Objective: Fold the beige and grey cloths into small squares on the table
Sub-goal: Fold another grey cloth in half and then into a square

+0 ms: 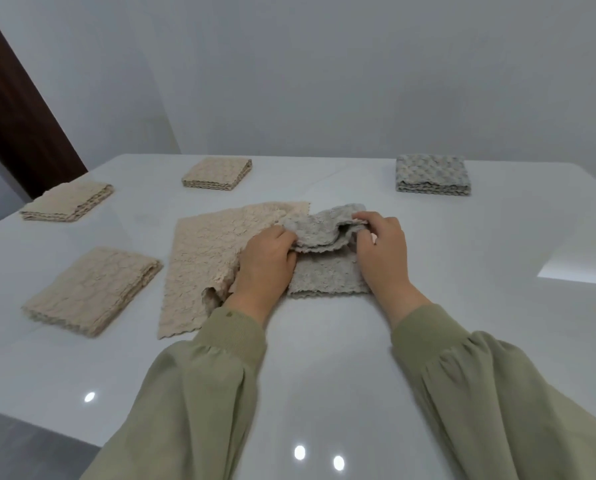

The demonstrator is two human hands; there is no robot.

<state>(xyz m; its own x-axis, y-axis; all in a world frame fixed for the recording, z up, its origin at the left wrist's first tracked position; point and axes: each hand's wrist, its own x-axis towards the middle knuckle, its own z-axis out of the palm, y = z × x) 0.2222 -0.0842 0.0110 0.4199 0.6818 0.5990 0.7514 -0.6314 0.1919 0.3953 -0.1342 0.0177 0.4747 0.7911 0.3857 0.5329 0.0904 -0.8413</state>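
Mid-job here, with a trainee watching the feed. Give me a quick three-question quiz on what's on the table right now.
1. True or false: the left hand and the right hand both grip the grey cloth that is being folded.
2. How many folded beige squares lie on the table? A) two B) three C) five
3. Fill in: the open beige cloth lies to the person's ____ of the grey cloth.

Key: 1 true; 2 B; 3 left.
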